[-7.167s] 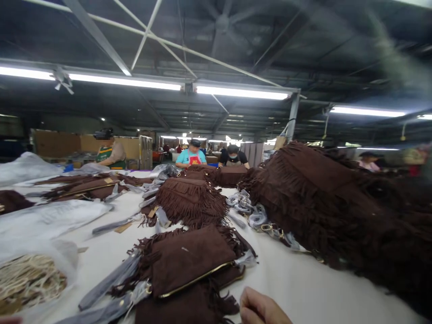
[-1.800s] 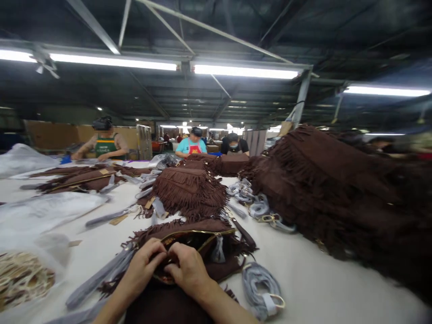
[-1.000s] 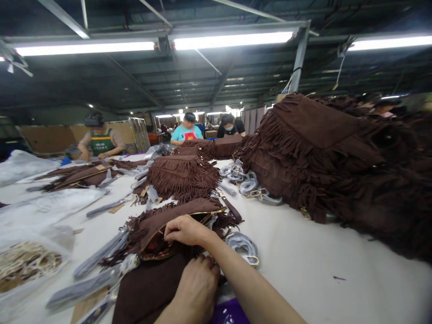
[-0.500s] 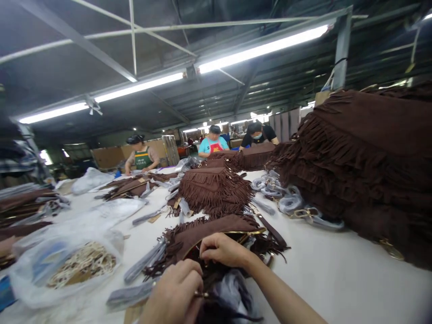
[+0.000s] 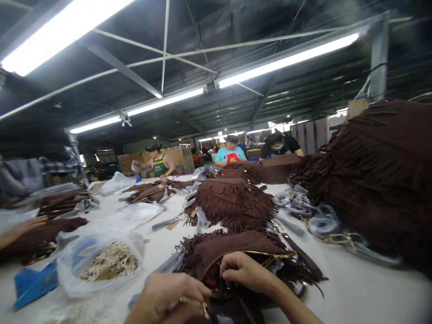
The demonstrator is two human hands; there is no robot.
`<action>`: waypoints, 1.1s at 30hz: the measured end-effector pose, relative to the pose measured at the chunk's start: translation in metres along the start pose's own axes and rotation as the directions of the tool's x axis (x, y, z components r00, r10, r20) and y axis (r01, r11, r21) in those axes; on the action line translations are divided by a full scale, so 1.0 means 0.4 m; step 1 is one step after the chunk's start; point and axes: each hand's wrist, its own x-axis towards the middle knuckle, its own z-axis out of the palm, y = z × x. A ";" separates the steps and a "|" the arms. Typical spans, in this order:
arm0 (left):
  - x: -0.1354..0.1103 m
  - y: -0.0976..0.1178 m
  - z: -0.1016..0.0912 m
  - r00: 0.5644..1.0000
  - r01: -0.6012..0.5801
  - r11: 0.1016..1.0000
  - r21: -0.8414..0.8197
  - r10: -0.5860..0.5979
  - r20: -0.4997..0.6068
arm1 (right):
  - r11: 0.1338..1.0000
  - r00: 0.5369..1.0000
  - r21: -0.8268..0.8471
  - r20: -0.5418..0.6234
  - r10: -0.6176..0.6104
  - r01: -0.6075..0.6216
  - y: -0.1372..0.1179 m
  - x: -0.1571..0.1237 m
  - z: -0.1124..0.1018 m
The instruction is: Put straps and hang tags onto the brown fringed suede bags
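Observation:
A dark brown fringed bag (image 5: 236,243) lies before me with its gold zipper (image 5: 276,255) undone and reddish lining showing. Above the opening, my right hand (image 5: 248,272) is closed in a pinch on a dark strip (image 5: 222,285) of the bag. Lower and to the left, my left hand (image 5: 172,297) is closed at the bag's near side, with a gold metal clip (image 5: 204,309) at its fingertips. The near part of the bag is partly hidden by my hands. A brown strap (image 5: 303,254) trails off to the right.
Fringed bags pile high (image 5: 374,180) on the right; another bag (image 5: 232,202) lies ahead. Wrapped straps with gold hooks (image 5: 344,237) lie between. A plastic bag (image 5: 67,274) of cords sits left, near another person's hand (image 5: 27,229). Several people work across the white table (image 5: 364,297).
The view has swung left and up, so things appear farther right and lower. My hands remain at the bag, whose opening shows more. The green-aproned person has raised an arm holding something pale.

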 end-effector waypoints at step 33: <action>0.180 -0.213 0.152 0.867 0.382 0.898 -0.221 -0.430 -0.253 | 0.988 0.963 0.019 -0.226 -0.144 0.152 -0.025 0.009 0.034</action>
